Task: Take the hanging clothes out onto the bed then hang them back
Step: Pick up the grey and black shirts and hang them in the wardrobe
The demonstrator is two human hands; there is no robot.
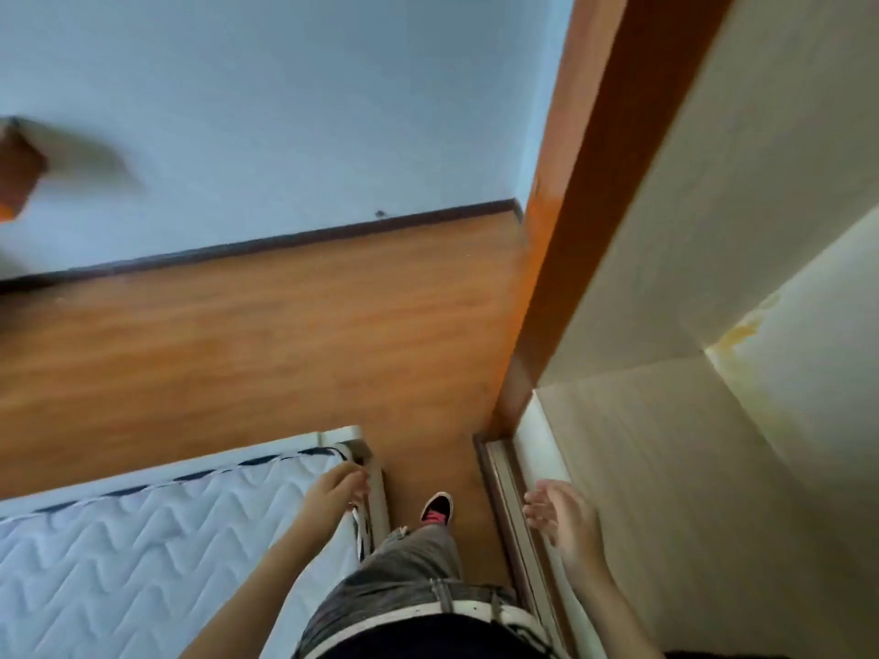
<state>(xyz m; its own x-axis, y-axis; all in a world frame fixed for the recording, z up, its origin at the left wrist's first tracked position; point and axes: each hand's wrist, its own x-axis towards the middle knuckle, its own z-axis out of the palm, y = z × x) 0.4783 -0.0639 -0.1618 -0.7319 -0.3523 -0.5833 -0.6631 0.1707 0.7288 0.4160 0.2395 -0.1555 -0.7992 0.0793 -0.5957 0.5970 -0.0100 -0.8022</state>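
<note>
Person stood btwn the white quilted mattress (142, 539) on the left & the cream-lined wooden wardrobe (666, 468) on the right. Right hand (563, 516), fingers spread, empty, hung just beside the wardrobe's near edge, so it was the nearer one. Left hand (335, 492), loosely curled, empty, hovered over the mattress corner. No hanging clothes in view; prob. higher up inside, to the right.

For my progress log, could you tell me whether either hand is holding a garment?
No, the left hand and the right hand are both empty with relaxed fingers, no clothing in them.
</note>
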